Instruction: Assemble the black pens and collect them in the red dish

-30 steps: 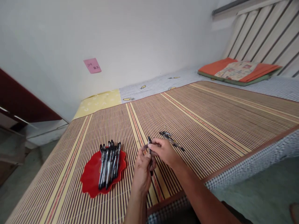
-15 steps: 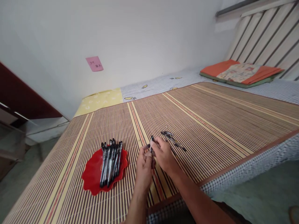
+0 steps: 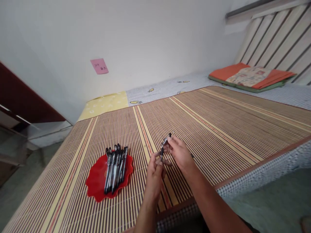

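Observation:
My left hand (image 3: 155,166) is closed on a pen (image 3: 162,154), whose dark grip section points up and away from me. Between the fingertips of my right hand (image 3: 178,150) is a clear pen cap with a black end (image 3: 166,139), right at the pen's tip; whether the two still touch I cannot tell. Left of my hands, a red wavy-edged plate (image 3: 96,178) holds a bunch of clear-barrelled pens with black caps (image 3: 116,168). Behind my right hand, loose pen pieces on the mat are mostly hidden, with one dark end (image 3: 192,155) showing.
A striped bamboo mat (image 3: 206,126) covers the bed, with its front edge close to my forearms. At the far right lies a folded orange and green cloth (image 3: 252,76) beside a slatted white rail (image 3: 274,38). A pink note (image 3: 99,66) is stuck to the wall.
My right hand has moved up and to the right with the cap, which now sits at the pen's tip. My left hand shifted slightly right with the pen. The plate of pens stayed put.

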A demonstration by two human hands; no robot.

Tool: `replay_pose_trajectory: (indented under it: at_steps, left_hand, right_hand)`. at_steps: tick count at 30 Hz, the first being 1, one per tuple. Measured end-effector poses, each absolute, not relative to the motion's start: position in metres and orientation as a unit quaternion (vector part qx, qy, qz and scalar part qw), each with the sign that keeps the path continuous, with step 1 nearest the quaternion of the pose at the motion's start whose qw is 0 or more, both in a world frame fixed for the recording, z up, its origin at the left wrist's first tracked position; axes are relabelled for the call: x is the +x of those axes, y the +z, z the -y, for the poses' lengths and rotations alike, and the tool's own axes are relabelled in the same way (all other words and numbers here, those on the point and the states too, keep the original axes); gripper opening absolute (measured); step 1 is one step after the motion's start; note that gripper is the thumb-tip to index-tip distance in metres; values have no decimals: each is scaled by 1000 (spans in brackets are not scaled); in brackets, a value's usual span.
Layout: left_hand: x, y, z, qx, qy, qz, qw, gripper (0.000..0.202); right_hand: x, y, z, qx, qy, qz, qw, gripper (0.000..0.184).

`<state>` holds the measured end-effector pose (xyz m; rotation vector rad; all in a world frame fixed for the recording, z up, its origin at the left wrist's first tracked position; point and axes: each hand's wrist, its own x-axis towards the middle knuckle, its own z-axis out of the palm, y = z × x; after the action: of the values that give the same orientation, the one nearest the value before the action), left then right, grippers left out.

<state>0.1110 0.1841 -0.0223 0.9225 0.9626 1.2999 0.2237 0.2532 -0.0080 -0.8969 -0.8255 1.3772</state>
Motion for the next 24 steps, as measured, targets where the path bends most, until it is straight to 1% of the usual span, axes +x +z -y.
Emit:
replay_pose_trajectory:
  at_steps: [3, 12, 20, 24]
  left_hand:
    - [112, -23, -182, 397, 558, -417, 597, 36]
    - [110, -28, -186, 394, 568, -408, 596, 37]
    - [111, -24, -185, 385, 566, -411, 602, 35]
    - [110, -22, -184, 382, 563, -402, 614, 35]
  right_hand:
    - [227, -5, -253, -379, 611, 347, 603, 43]
    - [230, -2, -253, -376, 640, 356, 567, 44]
    - [230, -1, -253, -378, 621, 394, 562, 38]
    - [230, 4, -250, -386, 588, 439, 559, 36]
